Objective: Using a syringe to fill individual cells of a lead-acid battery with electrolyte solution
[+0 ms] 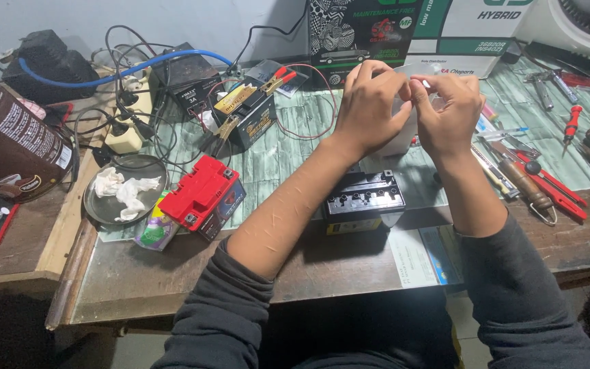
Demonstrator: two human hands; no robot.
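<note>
Overhead, green and white cardboard boxes (404, 31) stand along the wall behind a cluttered workbench (172, 273). At left, a brown tin (8, 143) lies tilted, and a round metal dish (125, 190) holds crumpled white tissue (125, 190). Both hands, left hand (370, 102) and right hand (448, 109), pinch a small clear plastic piece (414, 82) between closed fingertips, above an open black battery (364, 201).

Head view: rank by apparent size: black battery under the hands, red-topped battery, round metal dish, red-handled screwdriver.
1. Round metal dish
2. Black battery and red-topped battery: look alike, and the arms partly hide the black one, so unranked.
3. Red-handled screwdriver: smallest, though farther from the camera.
</note>
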